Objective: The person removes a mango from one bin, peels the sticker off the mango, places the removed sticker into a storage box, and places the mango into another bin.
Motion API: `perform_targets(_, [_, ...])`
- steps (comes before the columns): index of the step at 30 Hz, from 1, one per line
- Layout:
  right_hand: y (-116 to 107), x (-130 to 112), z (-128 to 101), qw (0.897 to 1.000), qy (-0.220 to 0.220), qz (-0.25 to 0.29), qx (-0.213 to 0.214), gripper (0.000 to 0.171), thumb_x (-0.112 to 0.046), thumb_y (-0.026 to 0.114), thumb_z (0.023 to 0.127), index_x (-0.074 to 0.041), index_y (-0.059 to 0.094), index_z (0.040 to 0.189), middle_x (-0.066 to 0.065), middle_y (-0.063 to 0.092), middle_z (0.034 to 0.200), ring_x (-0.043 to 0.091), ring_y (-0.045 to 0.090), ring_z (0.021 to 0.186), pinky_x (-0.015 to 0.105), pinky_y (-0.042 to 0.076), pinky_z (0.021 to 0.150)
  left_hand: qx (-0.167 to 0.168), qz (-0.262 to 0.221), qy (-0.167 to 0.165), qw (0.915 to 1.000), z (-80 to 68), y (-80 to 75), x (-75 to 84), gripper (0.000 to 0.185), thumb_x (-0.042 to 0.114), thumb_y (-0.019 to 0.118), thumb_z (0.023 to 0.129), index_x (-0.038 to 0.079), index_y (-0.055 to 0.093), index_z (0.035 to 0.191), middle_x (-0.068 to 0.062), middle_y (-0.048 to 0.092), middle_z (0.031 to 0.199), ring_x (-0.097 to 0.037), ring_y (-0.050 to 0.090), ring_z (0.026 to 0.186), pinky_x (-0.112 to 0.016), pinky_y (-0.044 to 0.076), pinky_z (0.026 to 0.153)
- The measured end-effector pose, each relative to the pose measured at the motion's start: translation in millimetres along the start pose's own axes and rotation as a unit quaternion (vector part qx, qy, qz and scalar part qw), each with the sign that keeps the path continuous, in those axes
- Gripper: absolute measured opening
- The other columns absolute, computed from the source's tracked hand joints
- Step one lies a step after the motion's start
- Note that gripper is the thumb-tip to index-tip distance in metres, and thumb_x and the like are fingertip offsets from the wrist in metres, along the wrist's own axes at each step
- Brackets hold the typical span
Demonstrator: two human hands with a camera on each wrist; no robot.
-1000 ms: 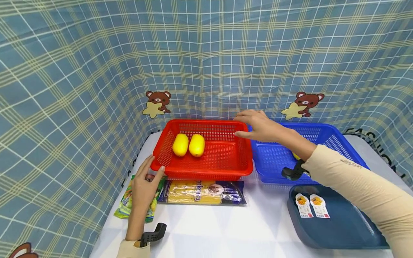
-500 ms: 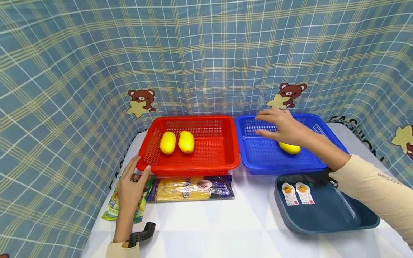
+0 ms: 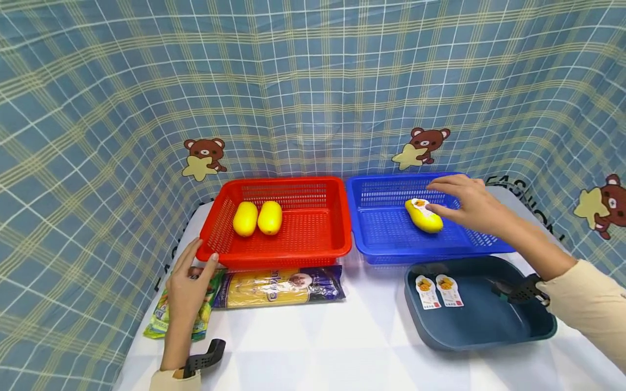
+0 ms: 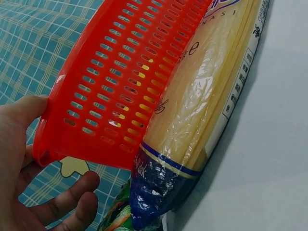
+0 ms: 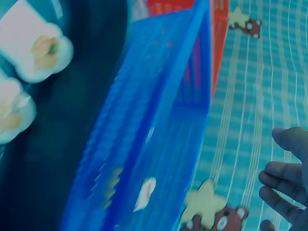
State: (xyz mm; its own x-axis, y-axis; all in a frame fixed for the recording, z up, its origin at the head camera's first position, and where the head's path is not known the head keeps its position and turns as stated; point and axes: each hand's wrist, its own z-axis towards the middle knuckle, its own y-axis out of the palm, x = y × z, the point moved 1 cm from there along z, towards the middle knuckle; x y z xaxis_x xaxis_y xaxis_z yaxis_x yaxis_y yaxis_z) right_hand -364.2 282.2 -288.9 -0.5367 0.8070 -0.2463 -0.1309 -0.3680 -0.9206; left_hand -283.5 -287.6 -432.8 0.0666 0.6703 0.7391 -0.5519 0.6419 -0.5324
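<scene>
Blue-checked cloth [image 3: 313, 81] is hanging round the white table [image 3: 342, 347] on three sides. Red basket [image 3: 337, 239] is sitting left w/ two yellow fruits [image 3: 257, 218] inside, touching each other; blue basket [image 3: 381, 244] is just beside it on the right. In front of the blue one, a dark blue tray [image 3: 489, 331] is carrying two small fruit labels [image 3: 438, 290]. A spaghetti pack [image 3: 279, 286] is lying along the red basket's front, a green snack bag [image 3: 161, 320] at its left end.

The labelled yellow fruit [image 3: 423, 215] is lying in the blue basket, twd the back. Right hand [image 3: 471, 203] is hovering over it, fingers spread & nearly straight, fingertips at its right end, gripping nothing. Left hand [image 3: 188, 285] is resting against the red basket's front-left corner, fingers loose, thumb up on the rim, well apart from that fruit.
</scene>
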Motion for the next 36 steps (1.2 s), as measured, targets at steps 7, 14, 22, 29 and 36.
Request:
perform_targets(7, [-3, 29, -22, 0.999, 0.026, -0.016, 0.017, 0.047, -0.024, 0.077, 0.089, 0.002, 0.065, 0.127, 0.027, 0.057, 0.131, 0.049, 0.043, 0.127, 0.069, 0.028, 0.093, 0.01, 0.005, -0.005, 0.9999, -0.8, -7.7, -2.3, 0.057, 0.036, 0.071, 0.094, 0.03, 0.053, 0.147, 0.012, 0.049, 0.148, -0.007, 0.052, 0.077, -0.008, 0.043, 0.058])
perform_targets(14, [-3, 57, -49, 0.997, 0.071, -0.025, 0.022, 0.051, -0.022, 0.078, 0.086, 0.004, 0.064, 0.127, 0.031, 0.053, 0.134, 0.053, 0.04, 0.127, 0.072, 0.027, 0.092, 0.007, 0.004, -0.01, 0.9999, -3.2, -6.1, -4.8, 0.056, 0.036, 0.071, 0.094, 0.031, 0.052, 0.147, 0.013, 0.049, 0.148, -0.006, 0.051, 0.076, -0.009, 0.043, 0.055])
perform_targets(22, [-3, 87, -87, 0.992, 0.119, -0.03, 0.014, 0.058, -0.028, 0.078, 0.086, 0.007, 0.06, 0.129, 0.034, 0.05, 0.135, 0.055, 0.037, 0.127, 0.071, 0.027, 0.089, -0.002, 0.004, -0.016, 0.9999, -4.1, -1.9, 0.2, 0.056, 0.038, 0.07, 0.094, 0.033, 0.051, 0.148, 0.013, 0.048, 0.149, -0.005, 0.051, 0.077, -0.01, 0.044, 0.054])
perform_targets(29, [-3, 105, -111, 0.989, 0.143, -0.032, 0.004, 0.062, -0.035, 0.077, 0.087, 0.006, 0.059, 0.13, 0.035, 0.048, 0.137, 0.057, 0.038, 0.125, 0.071, 0.028, 0.085, 0.002, 0.006, -0.008, 0.9999, -6.2, -1.5, 2.3, 0.056, 0.036, 0.07, 0.094, 0.031, 0.052, 0.147, 0.01, 0.049, 0.148, -0.001, 0.052, 0.076, -0.007, 0.042, 0.057])
perform_targets(36, [-2, 115, -130, 0.985, 0.173, -0.019, -0.01, 0.066, -0.04, 0.075, 0.089, 0.006, 0.057, 0.132, 0.036, 0.045, 0.14, 0.061, 0.032, 0.129, 0.081, 0.019, 0.094, 0.002, 0.013, -0.007, 0.9999, -7.4, 2.7, 6.2, 0.057, 0.035, 0.071, 0.094, 0.032, 0.052, 0.147, 0.011, 0.049, 0.148, 0.001, 0.051, 0.077, -0.005, 0.041, 0.06])
